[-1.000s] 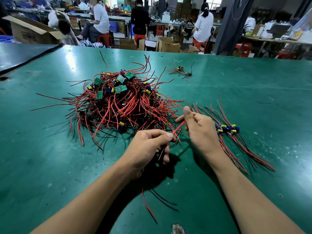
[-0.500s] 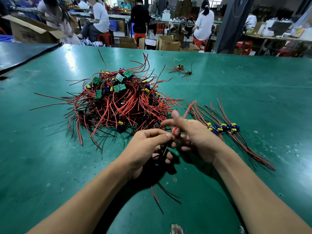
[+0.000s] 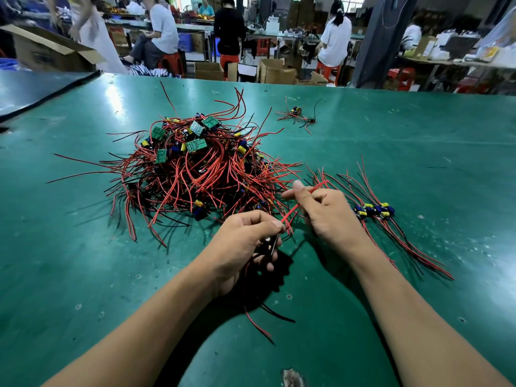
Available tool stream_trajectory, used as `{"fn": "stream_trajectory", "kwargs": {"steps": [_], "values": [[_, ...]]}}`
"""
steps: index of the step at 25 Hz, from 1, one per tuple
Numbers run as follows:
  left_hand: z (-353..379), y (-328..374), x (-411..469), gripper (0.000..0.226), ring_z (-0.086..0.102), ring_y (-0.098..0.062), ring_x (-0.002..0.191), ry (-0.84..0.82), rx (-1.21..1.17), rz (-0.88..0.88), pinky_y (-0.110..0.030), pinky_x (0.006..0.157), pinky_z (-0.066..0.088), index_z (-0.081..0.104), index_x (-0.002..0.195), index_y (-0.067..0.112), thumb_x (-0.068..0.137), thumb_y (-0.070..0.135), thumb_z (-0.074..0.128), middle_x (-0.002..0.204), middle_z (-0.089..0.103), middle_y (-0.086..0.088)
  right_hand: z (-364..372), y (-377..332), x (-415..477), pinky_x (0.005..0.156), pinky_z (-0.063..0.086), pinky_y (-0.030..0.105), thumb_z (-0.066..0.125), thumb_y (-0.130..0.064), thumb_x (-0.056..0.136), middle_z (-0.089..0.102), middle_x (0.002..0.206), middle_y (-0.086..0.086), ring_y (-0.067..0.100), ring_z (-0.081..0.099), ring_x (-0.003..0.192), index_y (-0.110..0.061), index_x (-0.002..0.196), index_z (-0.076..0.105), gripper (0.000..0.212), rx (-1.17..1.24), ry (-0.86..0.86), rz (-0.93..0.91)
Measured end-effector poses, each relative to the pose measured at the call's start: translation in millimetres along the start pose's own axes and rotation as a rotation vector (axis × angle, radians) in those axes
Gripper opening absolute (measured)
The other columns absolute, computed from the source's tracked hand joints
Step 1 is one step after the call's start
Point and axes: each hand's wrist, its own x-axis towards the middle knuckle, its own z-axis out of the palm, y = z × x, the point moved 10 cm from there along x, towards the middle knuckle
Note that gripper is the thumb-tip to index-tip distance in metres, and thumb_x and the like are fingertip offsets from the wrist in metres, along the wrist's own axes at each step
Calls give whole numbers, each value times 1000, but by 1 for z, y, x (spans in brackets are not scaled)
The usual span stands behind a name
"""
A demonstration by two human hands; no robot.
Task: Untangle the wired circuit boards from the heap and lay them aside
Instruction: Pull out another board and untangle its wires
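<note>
Hands working one wired board loose at the heap's near edge.
Left hand (image 3: pixel 243 247) curls round a small circuit board, mostly hidden; right hand (image 3: pixel 326 216) pinches a red wire (image 3: pixel 290 212) running between them. A few boards lie in a row (image 3: pixel 374 210) just right of the hands. The heap (image 3: pixel 195 174) looks barely reduced, so most remains. The green table (image 3: pixel 418 152) has bare surface to the right, its far edge well apart.

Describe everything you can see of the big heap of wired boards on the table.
The heap is a loose mound of thin red and black wires, with small green boards on top and yellow and blue parts among them. It lies on the green table, wire ends spreading out all round. Its near edge reaches the left hand and the right hand, which pinch one red wire between them.
</note>
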Motion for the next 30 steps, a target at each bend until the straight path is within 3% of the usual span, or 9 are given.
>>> {"fn": "stream_trajectory", "kwargs": {"steps": [4, 8, 10, 14, 18, 23, 26, 28, 30], "values": [[4, 2, -2, 14, 51, -14, 43, -38, 22, 2, -21, 38, 43, 61, 79, 8, 93, 7, 59, 59, 57, -3, -15, 13, 4, 44, 17, 23, 52, -48, 101, 30, 51, -4, 9, 22, 41, -9, 83, 77, 49, 178, 100, 93], [4, 5, -3, 18, 50, -14, 43, -65, 58, 3, -20, 39, 41, 63, 75, 10, 93, 8, 59, 59, 57, -4, -1, 30, 1, 34, 16, 13, 41, -51, 104, 32, 45, -6, 5, 22, 32, -15, 54, 66, 67, 548, 63, 376], [4, 5, -5, 19, 49, -14, 43, -73, 70, 1, -20, 38, 41, 64, 74, 11, 92, 8, 60, 59, 57, -4, 6, 33, -2, 31, 15, 12, 42, -47, 105, 29, 42, -6, 5, 20, 29, -14, 51, 58, 66, 716, 8, 477], [3, 4, -4, 19, 49, -15, 43, -56, 77, 2, -21, 39, 41, 65, 73, 11, 92, 8, 60, 60, 58, -5, 1, 38, -4, 32, 14, 12, 43, -45, 105, 29, 45, -5, 5, 20, 30, -13, 50, 60, 65, 624, 17, 485], [1, 5, -4, 14, 55, -19, 46, -56, 12, -5, -22, 40, 45, 69, 79, 12, 91, 10, 62, 71, 65, -10, -1, 37, -3, 34, 16, 14, 46, -59, 99, 33, 52, -4, 6, 21, 35, -11, 65, 71, 63, 463, 33, 416], [5, 20, -6, 7, 68, -25, 58, -120, -162, 42, -29, 53, 56, 70, 82, 13, 81, 18, 66, 85, 72, -17, 24, 11, -8, 36, 23, 15, 53, -88, 64, 43, 63, -6, 4, 29, 40, -15, 110, 72, 88, 622, -279, 344], [0, 35, -6, 14, 73, -26, 68, -100, -277, 128, -31, 59, 59, 63, 91, 10, 83, 20, 62, 88, 73, -19, 28, 2, -13, 42, 22, 16, 54, -75, 75, 44, 63, -6, 4, 31, 42, -20, 101, 71, 63, 591, -356, 276], [-4, 45, -7, 14, 74, -28, 76, -76, -369, 185, -33, 63, 61, 59, 94, 9, 85, 20, 58, 93, 73, -22, 30, -4, -16, 43, 25, 18, 69, -45, 83, 47, 59, -6, 6, 35, 44, -18, 92, 70, 29, 390, -362, 157], [-11, 54, -8, 14, 74, -30, 82, -35, -431, 233, -36, 70, 62, 57, 95, 10, 85, 20, 57, 98, 73, -23, 39, -16, -21, 52, 33, 20, 77, -26, 83, 55, 64, -7, 7, 42, 55, -16, 88, 71, 13, 146, -347, -22]]}}
